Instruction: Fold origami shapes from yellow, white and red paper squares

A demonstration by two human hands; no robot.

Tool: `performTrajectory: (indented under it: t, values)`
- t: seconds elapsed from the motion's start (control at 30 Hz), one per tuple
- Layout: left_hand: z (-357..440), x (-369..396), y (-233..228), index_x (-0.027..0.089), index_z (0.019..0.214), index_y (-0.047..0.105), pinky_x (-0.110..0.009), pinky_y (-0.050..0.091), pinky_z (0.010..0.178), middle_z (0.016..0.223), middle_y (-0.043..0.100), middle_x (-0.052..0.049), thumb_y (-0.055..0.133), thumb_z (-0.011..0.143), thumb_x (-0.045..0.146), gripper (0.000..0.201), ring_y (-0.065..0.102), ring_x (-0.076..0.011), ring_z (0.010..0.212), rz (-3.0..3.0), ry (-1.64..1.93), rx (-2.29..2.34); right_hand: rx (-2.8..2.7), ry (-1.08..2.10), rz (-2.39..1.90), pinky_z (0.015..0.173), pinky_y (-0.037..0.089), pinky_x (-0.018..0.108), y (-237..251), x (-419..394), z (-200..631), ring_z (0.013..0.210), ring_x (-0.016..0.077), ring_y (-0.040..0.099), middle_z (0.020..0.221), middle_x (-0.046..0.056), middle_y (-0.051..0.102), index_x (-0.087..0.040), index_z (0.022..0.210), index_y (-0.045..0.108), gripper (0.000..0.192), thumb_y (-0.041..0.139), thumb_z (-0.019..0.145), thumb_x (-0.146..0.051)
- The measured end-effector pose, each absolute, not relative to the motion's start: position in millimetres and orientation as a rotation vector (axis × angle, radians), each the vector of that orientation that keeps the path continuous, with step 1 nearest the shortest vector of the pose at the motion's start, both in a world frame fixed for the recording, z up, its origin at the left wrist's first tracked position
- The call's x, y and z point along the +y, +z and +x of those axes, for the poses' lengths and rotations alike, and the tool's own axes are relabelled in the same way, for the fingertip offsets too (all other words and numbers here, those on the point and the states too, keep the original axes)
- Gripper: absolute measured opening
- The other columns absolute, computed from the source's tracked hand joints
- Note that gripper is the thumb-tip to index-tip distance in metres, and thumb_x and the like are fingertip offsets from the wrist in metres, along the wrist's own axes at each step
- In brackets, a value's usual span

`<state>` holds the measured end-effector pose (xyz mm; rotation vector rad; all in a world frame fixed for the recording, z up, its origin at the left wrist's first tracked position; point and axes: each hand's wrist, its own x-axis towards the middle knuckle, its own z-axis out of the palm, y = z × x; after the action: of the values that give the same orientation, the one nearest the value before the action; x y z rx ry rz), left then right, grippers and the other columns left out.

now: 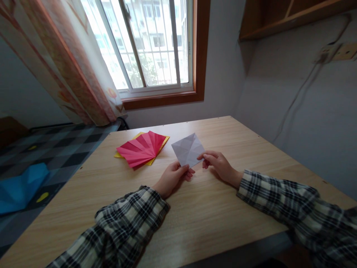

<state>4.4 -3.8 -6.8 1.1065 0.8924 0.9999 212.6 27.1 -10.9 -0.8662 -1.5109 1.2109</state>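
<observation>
A small square of white paper point(187, 148), marked with crossing fold creases, is held up just above the wooden table. At its lower corner, my left hand point(175, 175) pinches it with the thumb on top and the fingers underneath. My right hand point(219, 163) grips the paper's right corner between thumb and fingers. To the left of the paper, a pink sheet pleated into a fan shape point(142, 148) lies on top of yellow paper point(120, 154), which shows only at its edges.
The pale wooden table point(178, 223) stands against the wall under a barred window point(156, 44). On the left is a checked bed cover point(64, 149) with a blue folded paper point(25, 188). A shelf point(301, 22) and a hanging cord point(292, 100) are at the right.
</observation>
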Motion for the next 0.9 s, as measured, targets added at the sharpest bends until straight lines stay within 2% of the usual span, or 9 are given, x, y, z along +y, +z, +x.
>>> performTrajectory:
  t: [0.1,0.2,0.27,0.33,0.4,0.5,0.67,0.8,0.9]
  values:
    - [5.2,-4.0,-7.7,0.013,0.111,0.059,-0.027,0.054,0.063,0.083,0.071,-0.007,0.075,0.081,0.036,0.041,0.065,-0.0139,0.065,1.108,1.075,0.917,-1.505,1.210,-0.861,0.061,0.045,0.028,-13.5,28.3,212.2,0.059,0.0141,0.057,0.061,0.001,0.063,-0.015,0.086,0.074,0.028,0.057,0.086,-0.038]
    - [6.2,-3.8,-9.9,0.020,0.146,0.032,-0.032,0.058,0.064,0.094,0.071,-0.008,0.068,0.087,0.035,0.071,0.068,-0.0178,0.072,1.196,1.183,0.972,-1.503,1.206,-0.853,0.061,0.046,0.029,-16.2,29.6,212.3,0.059,0.0144,0.058,0.061,0.001,0.064,-0.015,0.088,0.074,0.029,0.057,0.087,-0.038]
    - [5.2,-2.6,-12.0,0.027,0.153,0.018,-0.036,0.060,0.070,0.115,0.067,-0.012,0.064,0.089,0.032,0.079,0.069,-0.0220,0.090,1.368,1.281,1.033,-1.520,1.204,-0.849,0.061,0.046,0.029,-16.4,30.0,212.6,0.059,0.0145,0.059,0.063,0.002,0.066,-0.015,0.091,0.075,0.029,0.057,0.088,-0.038]
    - [2.4,-1.2,-13.8,0.032,0.154,0.021,-0.044,0.057,0.088,0.143,0.051,-0.016,0.062,0.089,0.026,0.077,0.059,-0.0280,0.121,1.664,1.388,1.139,-1.551,1.195,-0.844,0.061,0.047,0.029,-15.6,29.8,212.9,0.060,0.0145,0.059,0.064,0.002,0.067,-0.015,0.094,0.075,0.029,0.057,0.089,-0.037]
    - [-1.3,-0.9,-14.8,0.031,0.151,0.034,-0.053,0.044,0.108,0.159,0.031,-0.014,0.061,0.089,0.021,0.068,0.035,-0.0321,0.144,2.026,1.417,1.304,-1.588,1.186,-0.838,0.062,0.048,0.029,-14.6,29.2,212.8,0.060,0.0145,0.060,0.065,0.002,0.067,-0.015,0.097,0.075,0.030,0.056,0.090,-0.038]
    - [-5.0,-3.3,-14.8,0.029,0.142,0.050,-0.057,0.026,0.119,0.165,0.019,-0.010,0.061,0.090,0.021,0.053,0.019,-0.0334,0.151,2.431,1.268,1.473,-1.640,1.199,-0.828,0.063,0.049,0.029,-14.7,28.1,212.3,0.062,0.0147,0.062,0.067,0.003,0.069,-0.015,0.101,0.075,0.032,0.057,0.091,-0.040]
    - [-5.5,-7.1,-12.6,0.026,0.141,0.054,-0.056,0.028,0.119,0.162,0.030,-0.012,0.058,0.093,0.022,0.048,0.023,-0.0330,0.150,2.633,1.144,1.525,-1.688,1.288,-0.748,0.063,0.051,0.028,-17.3,25.4,211.3,0.064,0.0143,0.065,0.073,0.005,0.072,-0.015,0.109,0.073,0.033,0.056,0.094,-0.040]
    - [-6.1,-4.5,-9.5,0.026,0.135,0.061,-0.056,0.032,0.117,0.155,0.045,-0.011,0.054,0.094,0.021,0.041,0.034,-0.0320,0.145,2.565,1.177,1.502,-1.707,1.386,-0.618,0.063,0.054,0.029,-19.1,19.9,208.7,0.066,0.0150,0.067,0.075,0.005,0.072,-0.016,0.114,0.070,0.031,0.055,0.097,-0.037]
    - [-5.4,-1.2,-6.7,0.024,0.130,0.064,-0.053,0.038,0.113,0.140,0.060,-0.010,0.049,0.097,0.024,0.036,0.050,-0.0291,0.133,2.383,1.243,1.394,-1.664,1.406,-0.498,0.063,0.056,0.031,-20.8,15.6,205.6,0.068,0.0141,0.068,0.102,0.006,0.071,-0.027,0.137,0.053,0.043,0.058,0.095,-0.034]
